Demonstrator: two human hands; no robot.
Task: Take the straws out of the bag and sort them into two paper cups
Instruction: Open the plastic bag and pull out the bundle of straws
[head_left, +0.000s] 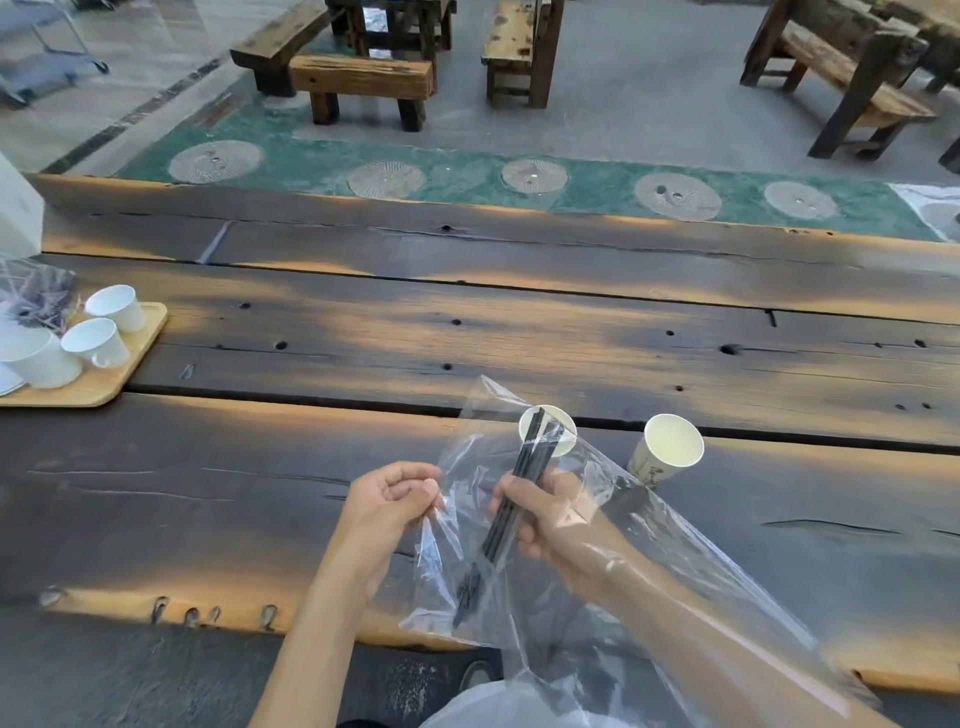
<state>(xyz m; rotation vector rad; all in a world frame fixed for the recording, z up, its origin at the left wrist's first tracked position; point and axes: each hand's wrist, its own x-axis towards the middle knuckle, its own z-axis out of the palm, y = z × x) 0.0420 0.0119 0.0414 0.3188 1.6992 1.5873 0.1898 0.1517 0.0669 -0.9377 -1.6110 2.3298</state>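
A clear plastic bag (649, 561) hangs over the near part of the dark wooden table (467, 332). My right hand (545, 512) is inside the bag and grips a bundle of black straws (524, 483) that point up and away. My left hand (392, 501) pinches the bag's edge from outside. More black straws (467, 592) lie lower in the bag. Two paper cups stand just beyond my hands: one (548, 428) seen through the plastic behind the straw tips, the other (667, 449) to its right, tilted open toward me with nothing visible inside.
A wooden tray (130, 364) at the left holds white ceramic cups (96, 340) and a plastic bag of small items (36, 296). A white box (18, 208) stands at the far left. Wooden benches (363, 78) stand on the floor beyond the table.
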